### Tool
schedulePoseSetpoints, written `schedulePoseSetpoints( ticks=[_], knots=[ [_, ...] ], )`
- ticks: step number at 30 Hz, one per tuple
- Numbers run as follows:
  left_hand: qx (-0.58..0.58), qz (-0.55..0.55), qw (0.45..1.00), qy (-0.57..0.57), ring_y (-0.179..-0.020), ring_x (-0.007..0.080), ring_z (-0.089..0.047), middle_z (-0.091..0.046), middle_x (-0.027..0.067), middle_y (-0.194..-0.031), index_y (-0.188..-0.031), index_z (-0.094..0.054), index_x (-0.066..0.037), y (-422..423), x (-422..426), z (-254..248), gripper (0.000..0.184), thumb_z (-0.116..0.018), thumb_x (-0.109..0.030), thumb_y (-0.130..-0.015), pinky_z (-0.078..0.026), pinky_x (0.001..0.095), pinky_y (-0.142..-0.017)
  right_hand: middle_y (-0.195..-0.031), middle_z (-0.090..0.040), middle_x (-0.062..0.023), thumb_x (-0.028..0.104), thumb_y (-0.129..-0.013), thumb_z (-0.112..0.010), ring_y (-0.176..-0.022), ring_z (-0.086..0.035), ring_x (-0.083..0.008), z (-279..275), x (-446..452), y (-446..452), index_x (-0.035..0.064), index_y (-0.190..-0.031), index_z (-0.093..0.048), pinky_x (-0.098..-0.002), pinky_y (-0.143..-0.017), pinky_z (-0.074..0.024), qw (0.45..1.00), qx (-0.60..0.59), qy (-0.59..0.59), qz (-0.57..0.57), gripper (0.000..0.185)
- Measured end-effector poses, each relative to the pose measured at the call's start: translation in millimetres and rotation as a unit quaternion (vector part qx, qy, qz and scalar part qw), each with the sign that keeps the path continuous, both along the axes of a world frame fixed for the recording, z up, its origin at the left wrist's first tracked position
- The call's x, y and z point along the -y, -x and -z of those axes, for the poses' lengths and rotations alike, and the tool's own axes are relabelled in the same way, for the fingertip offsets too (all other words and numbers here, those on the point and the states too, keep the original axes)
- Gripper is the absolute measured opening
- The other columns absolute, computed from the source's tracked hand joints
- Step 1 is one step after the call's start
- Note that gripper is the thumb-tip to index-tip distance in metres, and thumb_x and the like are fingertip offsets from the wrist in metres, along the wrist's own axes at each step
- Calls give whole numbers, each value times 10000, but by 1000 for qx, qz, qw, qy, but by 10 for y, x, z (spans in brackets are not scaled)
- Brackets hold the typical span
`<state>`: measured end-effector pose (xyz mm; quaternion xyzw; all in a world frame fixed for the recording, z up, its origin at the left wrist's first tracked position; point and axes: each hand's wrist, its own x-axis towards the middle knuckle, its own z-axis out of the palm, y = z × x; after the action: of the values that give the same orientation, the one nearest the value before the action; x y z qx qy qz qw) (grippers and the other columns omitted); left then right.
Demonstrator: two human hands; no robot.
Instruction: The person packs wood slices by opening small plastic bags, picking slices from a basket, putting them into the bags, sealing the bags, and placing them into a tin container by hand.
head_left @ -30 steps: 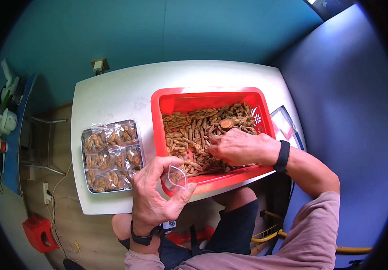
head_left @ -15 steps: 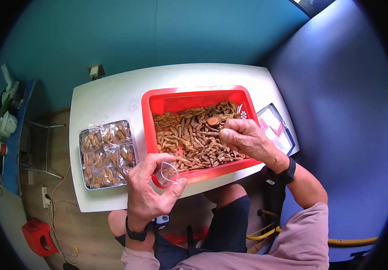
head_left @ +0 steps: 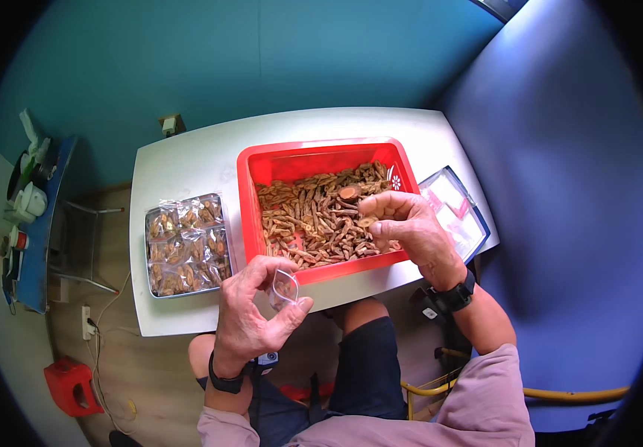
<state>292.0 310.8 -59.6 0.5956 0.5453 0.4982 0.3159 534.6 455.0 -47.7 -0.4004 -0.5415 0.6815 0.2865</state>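
Note:
My left hand (head_left: pixel 256 313) pinches a small clear plastic bag (head_left: pixel 284 288) between thumb and fingers, with its mouth spread open. The bag is in front of the near rim of a red plastic bin (head_left: pixel 351 271). Brown dried root pieces (head_left: pixel 314 212) cover much of the bin's floor. Above the bin's right side, my right hand (head_left: pixel 414 232) has its thumb and fingers curled around a pale round dried root slice (head_left: pixel 367 222). Just beyond these fingertips lies a larger reddish-brown slice (head_left: pixel 349 194) on the pile.
A tray (head_left: pixel 189 246) of filled clear bags stands left on the white table (head_left: pixel 187 167). To the right, a shallow box (head_left: pixel 455 208) holds white and pink items. A blue side table (head_left: pixel 57 223) carries utensils. A red stool (head_left: pixel 72 387) stands on the floor.
My right hand has loosened from a tight pinch, and a pale slice now shows at its fingertips. The left hand keeps the bag spread open. The whole view has shifted slightly.

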Motion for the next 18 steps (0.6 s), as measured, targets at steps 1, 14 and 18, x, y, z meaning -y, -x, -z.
schedulePoseSetpoints(
  ticks=[1,14,18],
  knots=[
    [7,5,1000,11,-717,159,-655,-650,67,-797,-1030,-658,-43,-18,2,-11,351,-827,-146,-741,-516,294,-671,-780,-680,-30,35,-854,-742,-626,-614,-90,1,25,43,-29,-1093,-717,-232,-609,-514,999,-41,7,18,249],
    [-14,80,997,17,-718,107,-607,-625,34,-786,-1047,-657,-28,-204,-354,29,353,-833,-135,-760,-497,257,-670,-631,-523,32,185,-1015,-616,-487,-369,-33,59,-16,207,-18,-948,-685,-204,-472,-293,988,-128,-63,65,224],
    [3,67,997,47,-734,122,-637,-649,52,-819,-1052,-659,-31,-192,-431,113,369,-842,-137,-750,-513,269,-683,-695,-583,18,106,-976,-657,-517,-462,-38,140,-51,334,-10,-997,-659,-185,-487,-362,977,-151,-110,101,118]
  ],
)
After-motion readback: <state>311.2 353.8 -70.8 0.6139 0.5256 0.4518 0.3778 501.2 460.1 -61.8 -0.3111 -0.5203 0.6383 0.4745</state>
